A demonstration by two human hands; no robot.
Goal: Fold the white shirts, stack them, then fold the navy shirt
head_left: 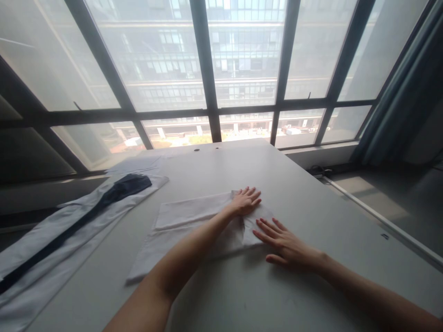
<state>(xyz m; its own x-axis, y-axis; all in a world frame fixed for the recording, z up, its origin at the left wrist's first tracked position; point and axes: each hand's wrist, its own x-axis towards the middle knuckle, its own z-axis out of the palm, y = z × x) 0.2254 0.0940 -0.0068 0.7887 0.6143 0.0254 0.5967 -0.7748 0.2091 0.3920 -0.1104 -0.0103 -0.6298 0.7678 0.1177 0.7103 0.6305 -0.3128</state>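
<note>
A folded white cloth garment [194, 214] lies flat on the white table [214, 170], its exact kind hard to make out. Fingers spread, my left hand [246, 201] presses on the far right part of the cloth. My right hand [282, 242] rests palm down at the cloth's near right edge, its fingertips on the fabric and its thumb over the tabletop. Neither hand grips anything. My left forearm crosses over the cloth and hides some of its near side.
At the left, white fabric [79, 235] with a dark strip [100, 207] along it hangs over the table edge. Large windows [242, 55] stand behind the table. A blue-grey curtain [398, 87] hangs at the right, above a grey floor [391, 198].
</note>
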